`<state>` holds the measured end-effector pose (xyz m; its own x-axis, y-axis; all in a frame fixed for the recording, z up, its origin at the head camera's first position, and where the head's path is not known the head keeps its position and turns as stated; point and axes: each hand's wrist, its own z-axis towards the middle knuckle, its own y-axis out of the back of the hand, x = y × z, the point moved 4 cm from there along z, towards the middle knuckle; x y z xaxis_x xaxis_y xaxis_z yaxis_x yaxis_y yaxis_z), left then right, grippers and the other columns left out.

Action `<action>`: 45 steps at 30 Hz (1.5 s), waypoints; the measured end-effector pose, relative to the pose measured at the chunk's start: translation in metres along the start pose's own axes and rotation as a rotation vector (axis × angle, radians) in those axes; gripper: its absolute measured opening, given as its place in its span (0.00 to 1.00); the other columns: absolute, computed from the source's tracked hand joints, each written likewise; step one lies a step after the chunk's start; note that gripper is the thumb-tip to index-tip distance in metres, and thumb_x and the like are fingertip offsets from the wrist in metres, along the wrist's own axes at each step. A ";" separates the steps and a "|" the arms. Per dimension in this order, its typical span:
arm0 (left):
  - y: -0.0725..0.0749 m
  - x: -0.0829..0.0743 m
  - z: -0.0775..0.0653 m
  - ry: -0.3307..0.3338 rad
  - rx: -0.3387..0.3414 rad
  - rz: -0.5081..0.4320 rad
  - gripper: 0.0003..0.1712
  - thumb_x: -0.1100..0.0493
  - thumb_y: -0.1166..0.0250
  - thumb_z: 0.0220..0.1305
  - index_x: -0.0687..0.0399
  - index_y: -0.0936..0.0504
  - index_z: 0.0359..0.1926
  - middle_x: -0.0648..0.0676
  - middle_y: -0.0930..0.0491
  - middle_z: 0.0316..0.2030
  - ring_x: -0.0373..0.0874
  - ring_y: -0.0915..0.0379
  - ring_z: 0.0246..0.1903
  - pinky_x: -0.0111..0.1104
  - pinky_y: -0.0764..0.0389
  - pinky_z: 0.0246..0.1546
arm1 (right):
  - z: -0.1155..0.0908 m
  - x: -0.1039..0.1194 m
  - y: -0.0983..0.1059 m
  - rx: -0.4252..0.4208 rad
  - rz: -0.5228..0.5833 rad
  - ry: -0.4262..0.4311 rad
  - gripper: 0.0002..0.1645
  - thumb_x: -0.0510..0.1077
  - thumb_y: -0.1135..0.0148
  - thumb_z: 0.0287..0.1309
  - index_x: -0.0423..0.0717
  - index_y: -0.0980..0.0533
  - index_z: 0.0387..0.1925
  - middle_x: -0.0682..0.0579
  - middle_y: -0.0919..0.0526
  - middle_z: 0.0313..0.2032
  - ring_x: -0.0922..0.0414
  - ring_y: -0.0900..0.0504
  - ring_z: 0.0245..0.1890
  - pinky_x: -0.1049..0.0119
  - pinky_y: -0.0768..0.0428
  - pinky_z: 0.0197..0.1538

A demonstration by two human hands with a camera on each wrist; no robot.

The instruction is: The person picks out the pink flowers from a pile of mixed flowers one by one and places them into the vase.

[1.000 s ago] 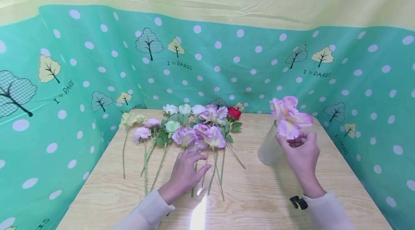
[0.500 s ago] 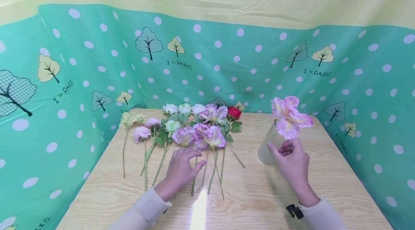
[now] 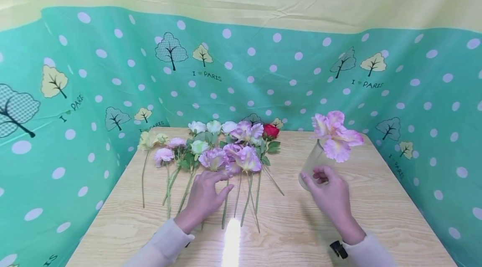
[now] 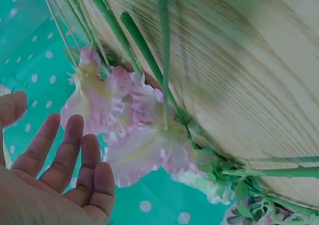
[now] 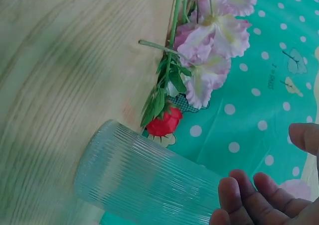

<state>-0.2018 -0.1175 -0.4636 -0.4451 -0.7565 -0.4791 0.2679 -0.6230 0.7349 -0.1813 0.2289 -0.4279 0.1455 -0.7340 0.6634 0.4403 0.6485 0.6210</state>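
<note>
A ribbed clear vase (image 3: 313,161) stands at the right of the table with one pink-purple flower (image 3: 337,138) in its mouth. Just in front of the vase is my right hand (image 3: 330,193), fingers loosely bent and holding nothing; the ribbed glass (image 5: 144,175) lies close to its fingertips in the right wrist view. My left hand (image 3: 205,193) hovers over the green stems of the flowers lying on the table, its fingers relaxed with nothing in them. Pale purple blooms (image 4: 134,150) lie just beyond those fingers in the left wrist view.
White roses (image 3: 214,127), a red rose (image 3: 271,130), pink flowers (image 3: 164,156) and a yellowish flower (image 3: 147,141) lie across the back left of the wooden table (image 3: 293,225). A green dotted curtain (image 3: 263,78) rises behind and along both sides.
My right hand has come away from the flower, now in the vase, and moved down and left. The left hand has drifted slightly left.
</note>
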 end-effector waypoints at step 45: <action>0.075 0.105 -0.012 0.308 -0.027 0.337 0.24 0.50 0.28 0.61 0.68 0.16 0.47 0.65 0.13 0.35 0.63 0.18 0.34 0.56 0.24 0.39 | -0.011 0.002 -0.011 0.061 -0.055 0.014 0.26 0.59 0.24 0.56 0.43 0.17 0.44 0.49 0.13 0.35 0.48 0.15 0.37 0.52 0.20 0.42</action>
<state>-0.2183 -0.2455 -0.4644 -0.0554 -0.9391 -0.3393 0.3778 -0.3342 0.8635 -0.1761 0.2187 -0.4380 0.1347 -0.7712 0.6222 0.3934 0.6179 0.6808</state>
